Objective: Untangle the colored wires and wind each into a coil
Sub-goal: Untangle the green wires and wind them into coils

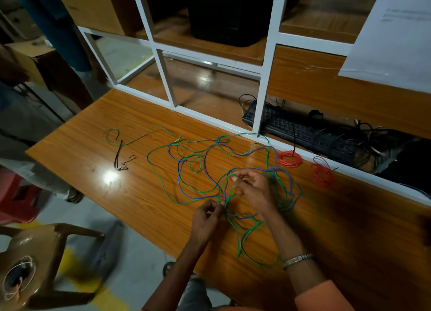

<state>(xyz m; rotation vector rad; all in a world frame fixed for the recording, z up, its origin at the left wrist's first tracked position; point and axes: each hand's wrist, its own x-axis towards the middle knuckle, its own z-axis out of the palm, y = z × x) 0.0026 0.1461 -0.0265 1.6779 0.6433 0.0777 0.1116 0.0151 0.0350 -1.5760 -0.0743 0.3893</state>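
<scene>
Green wire (163, 189) and blue wire (186, 189) lie tangled in loose loops across the wooden tabletop (81, 147), mostly to the left of and around both hands. Left hand (206, 217) sits near the front edge, fingers curled, pinching a green strand at its fingertips, with the tangle just ahead and to its right. Right hand (250, 187) is above the tangle's dense part, fingers curled together, pinching green strands between thumb and fingertips; blue and green loops bunch just to its right and pass under its wrist. Green loops trail down beneath the right forearm toward the front edge. A metal bracelet (297, 259) is on the right wrist.

Two red wire coils (289, 158) sit wound at the back right, well apart from the hands, one nearer the white frame (261, 82), the other (323, 174) further right. A short dark wire bundle (120, 157) lies at the left, near a small green loop. A black keyboard (298, 129) rests behind the frame. A brown chair (46, 252) stands on the floor at the lower left.
</scene>
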